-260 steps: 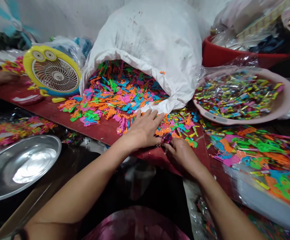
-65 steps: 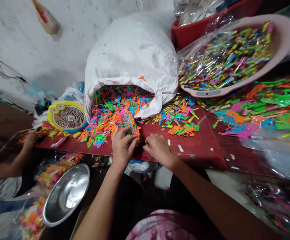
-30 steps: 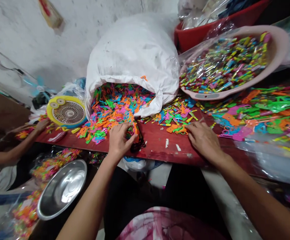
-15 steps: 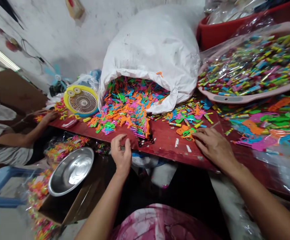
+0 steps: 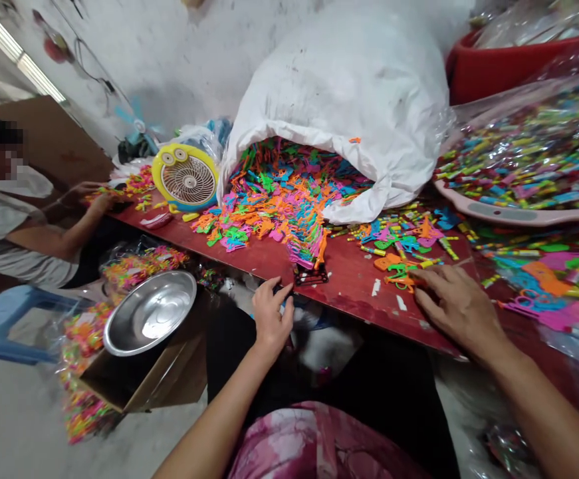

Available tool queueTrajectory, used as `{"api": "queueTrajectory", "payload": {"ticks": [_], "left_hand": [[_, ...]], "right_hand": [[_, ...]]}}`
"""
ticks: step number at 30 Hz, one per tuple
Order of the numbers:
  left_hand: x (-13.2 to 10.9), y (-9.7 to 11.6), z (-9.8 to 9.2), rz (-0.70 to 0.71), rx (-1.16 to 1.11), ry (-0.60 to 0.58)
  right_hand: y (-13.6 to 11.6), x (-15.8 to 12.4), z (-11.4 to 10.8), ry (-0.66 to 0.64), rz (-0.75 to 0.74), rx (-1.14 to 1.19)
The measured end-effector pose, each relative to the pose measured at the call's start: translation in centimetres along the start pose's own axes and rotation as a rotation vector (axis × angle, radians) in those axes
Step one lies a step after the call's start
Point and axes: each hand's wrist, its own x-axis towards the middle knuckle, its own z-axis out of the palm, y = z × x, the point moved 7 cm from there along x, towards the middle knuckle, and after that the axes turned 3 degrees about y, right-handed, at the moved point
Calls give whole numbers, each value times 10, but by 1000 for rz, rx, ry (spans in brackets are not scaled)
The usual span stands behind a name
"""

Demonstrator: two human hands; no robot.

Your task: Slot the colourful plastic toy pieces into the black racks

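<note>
My left hand (image 5: 273, 318) is at the table's front edge with fingers apart and nothing in them. Just beyond its fingertips lies a small black frame (image 5: 312, 275). A slanting row of nested, gun-shaped plastic pieces (image 5: 308, 236) in several colours ends at that frame. On the table to the right, the fingers of my right hand (image 5: 461, 307) close around the end of an orange plastic piece (image 5: 403, 282). A green piece (image 5: 397, 271) and another orange piece (image 5: 387, 262) lie against it. What is under the right fingertips is partly hidden.
A large white sack (image 5: 339, 86) spills plastic pieces onto the red table (image 5: 249, 263). A pink basin (image 5: 498, 211) of small coloured tubes stands right. Left are a yellow fan (image 5: 189, 181), a steel bowl (image 5: 152, 313) on a carton (image 5: 169, 372), and another person (image 5: 50, 229) working.
The view has shifted, so the table sits further left-to-right in it. My left hand has moved closer to the black frame. My right hand stays at the same orange piece.
</note>
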Motion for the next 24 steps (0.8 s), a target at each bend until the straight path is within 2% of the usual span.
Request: {"api": "queueTrajectory", "payload": {"ticks": [6,9,11,15,19,24], "left_hand": [[-3,9,-8,-14,-9,20],[-3,27,-13,15,-84,27],[-4,45,-10,80,-167,-6],[-6,85,9,211,-258,-110],[0,119,36,271,-215,-276],[9,143,62,300,-86,-371]], "right_hand": [[-7,4,1,-52,-51,149],[-11,7,-3,-53,-53,220],[-15,8,-4,-70,-52,241],[-24,8,-1,-127,-74,250],[-29,6,3,-237,-89,223],[-31,1,-1,-227,-91,315]]}}
